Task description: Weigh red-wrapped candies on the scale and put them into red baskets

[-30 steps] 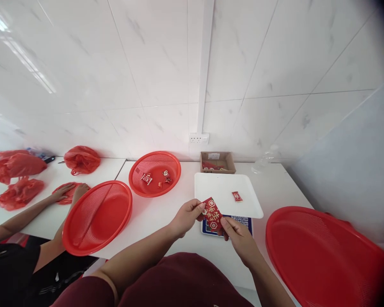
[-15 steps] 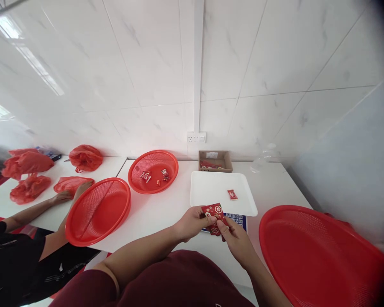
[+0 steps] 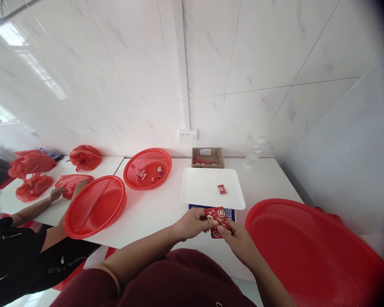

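Both hands, thumbs on top, pinch a patterned red packet [image 3: 218,216].

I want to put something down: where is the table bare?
The tabletop is bare between the rear basket and white tray, and between tray, bottle and right basket. Crowded: far left, by red bags; the tray's near side, by left hand, right hand and red packet.
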Tool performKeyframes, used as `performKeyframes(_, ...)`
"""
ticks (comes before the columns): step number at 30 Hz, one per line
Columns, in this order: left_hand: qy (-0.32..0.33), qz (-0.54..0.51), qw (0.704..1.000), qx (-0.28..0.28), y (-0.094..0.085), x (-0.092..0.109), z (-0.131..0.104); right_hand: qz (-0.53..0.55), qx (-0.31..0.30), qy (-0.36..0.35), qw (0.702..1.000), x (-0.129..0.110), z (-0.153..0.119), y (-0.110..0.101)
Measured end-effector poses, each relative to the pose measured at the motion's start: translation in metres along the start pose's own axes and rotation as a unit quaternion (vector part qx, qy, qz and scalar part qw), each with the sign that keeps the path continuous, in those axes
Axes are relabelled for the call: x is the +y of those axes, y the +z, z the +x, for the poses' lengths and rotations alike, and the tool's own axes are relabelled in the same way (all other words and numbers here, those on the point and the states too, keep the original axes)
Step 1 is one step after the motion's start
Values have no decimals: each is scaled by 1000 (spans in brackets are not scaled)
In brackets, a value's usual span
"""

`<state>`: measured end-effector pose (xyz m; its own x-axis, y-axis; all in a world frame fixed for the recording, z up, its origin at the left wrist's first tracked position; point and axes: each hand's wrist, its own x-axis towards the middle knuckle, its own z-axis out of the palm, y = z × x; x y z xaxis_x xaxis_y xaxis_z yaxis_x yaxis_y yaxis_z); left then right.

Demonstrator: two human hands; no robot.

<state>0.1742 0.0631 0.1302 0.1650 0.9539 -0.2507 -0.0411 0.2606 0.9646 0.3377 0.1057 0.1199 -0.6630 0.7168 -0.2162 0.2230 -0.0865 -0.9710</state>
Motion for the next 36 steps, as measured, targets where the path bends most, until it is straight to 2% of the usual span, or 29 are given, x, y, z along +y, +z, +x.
performKeyframes(3,5,42,999,5,8,-4,0,28,-5,6,1000,5,-2,-1)
performKeyframes(7,4,111,994,-4,13,-2,-1,4,30,12,999,9,-3,2)
performKeyframes(9,4,213,977,9,13,0,-2,-3,40,-4,999,12,-3,4)
performKeyframes(11,9,317,948,37,12,2,-3,7,45,-23,999,16,-1,6)
performKeyframes(13,21,359,932,52,11,4,-4,27,47,-28,998,20,0,10)
performKeyframes(15,23,314,948,34,9,6,-4,50,45,-21,998,22,3,15)
performKeyframes(18,-3,167,986,-25,7,10,-3,90,28,-15,995,20,6,22)
performKeyframes(21,-15,68,996,-49,6,13,-4,104,24,-17,994,13,7,27)
performKeyframes(27,1,27,999,-24,4,13,-10,91,28,-19,995,1,10,30)
performKeyframes(31,23,28,999,-16,0,14,-12,66,4,-21,998,-5,14,31)
performKeyframes(36,14,-24,999,-19,-4,14,-16,61,-6,-3,998,-9,16,34)
